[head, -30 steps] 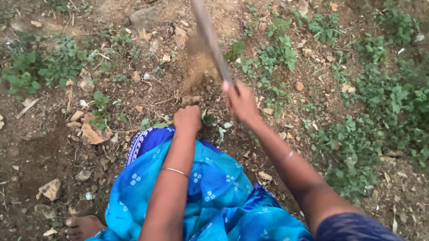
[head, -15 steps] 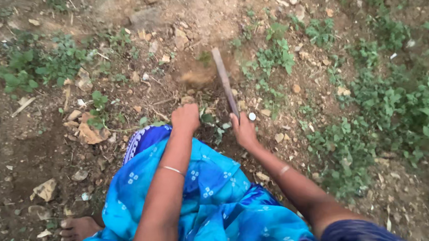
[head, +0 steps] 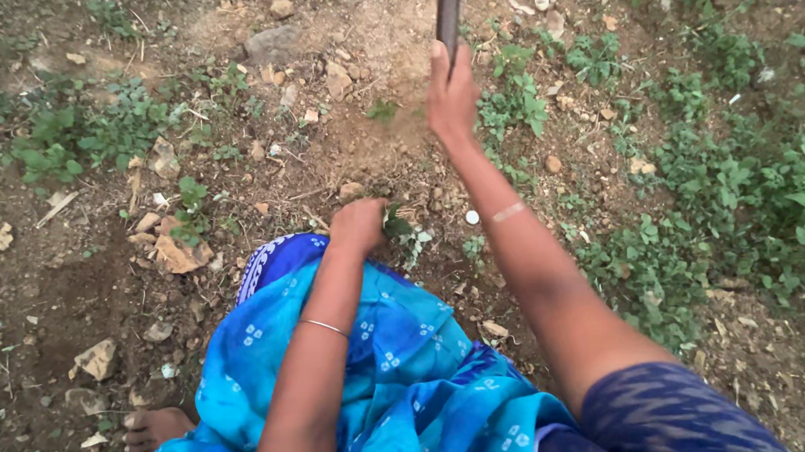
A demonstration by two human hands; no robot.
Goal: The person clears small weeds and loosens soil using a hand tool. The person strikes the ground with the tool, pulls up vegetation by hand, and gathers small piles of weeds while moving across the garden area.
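Both sets of fingers are closed: your right hand [head: 451,93] grips the dark tool handle [head: 449,7] raised above the scraped bare soil [head: 389,152], your left hand [head: 358,224] clutches a small green weed [head: 401,228], while plenty of weeds [head: 754,195] remain uncut around you.

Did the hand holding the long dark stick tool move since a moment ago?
Yes. The right hand with the long dark stick tool went up, away from the small white round cap on the dirt it was beside.
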